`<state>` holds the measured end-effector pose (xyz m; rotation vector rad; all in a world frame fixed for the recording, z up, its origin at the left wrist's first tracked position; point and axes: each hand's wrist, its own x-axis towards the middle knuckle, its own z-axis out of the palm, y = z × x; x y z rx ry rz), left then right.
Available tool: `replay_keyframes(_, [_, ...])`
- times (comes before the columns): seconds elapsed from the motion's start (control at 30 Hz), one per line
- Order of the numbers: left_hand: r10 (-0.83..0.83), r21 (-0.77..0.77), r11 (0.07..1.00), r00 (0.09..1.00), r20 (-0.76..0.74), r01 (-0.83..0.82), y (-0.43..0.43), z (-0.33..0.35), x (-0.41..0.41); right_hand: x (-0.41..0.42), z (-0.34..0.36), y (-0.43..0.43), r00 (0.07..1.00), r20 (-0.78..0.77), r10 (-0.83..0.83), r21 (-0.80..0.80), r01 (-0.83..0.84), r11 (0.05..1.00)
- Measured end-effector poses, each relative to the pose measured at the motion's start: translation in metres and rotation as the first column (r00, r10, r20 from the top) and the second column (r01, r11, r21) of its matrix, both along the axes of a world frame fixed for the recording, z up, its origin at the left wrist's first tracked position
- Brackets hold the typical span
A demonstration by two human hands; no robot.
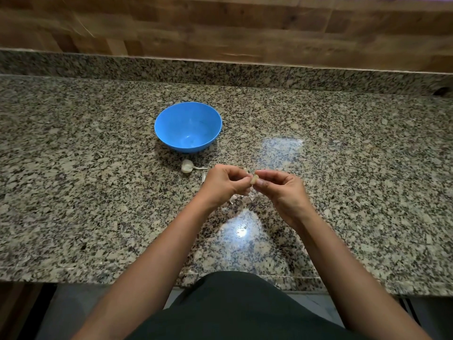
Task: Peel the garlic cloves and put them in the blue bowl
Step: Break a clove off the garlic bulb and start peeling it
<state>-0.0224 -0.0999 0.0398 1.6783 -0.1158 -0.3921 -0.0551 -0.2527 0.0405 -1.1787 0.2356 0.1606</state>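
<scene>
Blue bowl [188, 127], speckled grey-black granite counter [98, 192], pale cream garlic clove [254, 179], brown wood-grain wall [220, 25].

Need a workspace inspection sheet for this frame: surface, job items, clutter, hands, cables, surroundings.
Surface: speckled granite countertop, glare patches.
Job's things: blue bowl upright, no cloves seen inside; garlic clove between both hands; garlic piece on the counter near the bowl.
Clutter: peel scraps below the hands.
Hands: left hand and right hand both pinch the clove.
Cables: nothing seen.
Surroundings: wood-panel wall behind the counter.
</scene>
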Motion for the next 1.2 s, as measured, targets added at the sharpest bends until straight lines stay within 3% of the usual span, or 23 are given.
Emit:
replay_keyframes(0.23, [0.060,0.158,0.985,0.996,0.063,-0.069,0.000,-0.007,0.002,0.001,-0.002,0.000,0.998,-0.062,0.014,0.150,-0.005,0.989])
replay_keyframes(0.37, [0.063,0.240,0.967,0.991,0.117,-0.090,0.003,-0.013,0.001,0.001,-0.005,-0.003,0.996,-0.088,0.014,0.171,0.001,0.985])
replay_keyframes(0.47, [0.012,0.385,0.918,0.979,0.206,-0.092,0.004,-0.015,0.000,0.001,-0.008,-0.005,0.994,-0.108,0.010,0.157,0.007,0.988])
replay_keyframes(0.6, [-0.069,0.535,0.837,0.948,0.311,-0.114,0.005,-0.023,0.001,0.002,-0.011,-0.004,0.995,-0.098,-0.019,0.020,0.021,1.000])
replay_keyframes(0.67, [-0.096,0.573,0.808,0.930,0.355,-0.136,0.003,-0.028,0.002,0.009,-0.014,-0.004,0.995,-0.074,-0.064,-0.218,0.047,0.975])
replay_keyframes(0.73, [-0.106,0.589,0.795,0.922,0.373,-0.147,0.001,-0.033,0.004,0.020,-0.019,-0.004,0.996,-0.011,-0.088,-0.538,0.068,0.840])
replay_keyframes(0.8, [-0.117,0.611,0.777,0.919,0.376,-0.151,0.000,-0.038,0.004,0.032,-0.022,-0.005,0.995,0.045,-0.091,-0.707,0.096,0.700])
replay_keyframes(1.0, [-0.175,0.652,0.741,0.893,0.415,-0.158,0.003,-0.047,0.002,0.048,-0.045,-0.010,0.996,0.027,-0.091,-0.796,0.076,0.600])
replay_keyframes(1.2, [-0.110,0.591,0.788,0.906,0.409,-0.171,0.006,-0.048,0.003,0.029,-0.048,-0.010,0.992,0.065,-0.104,-0.793,0.115,0.598])
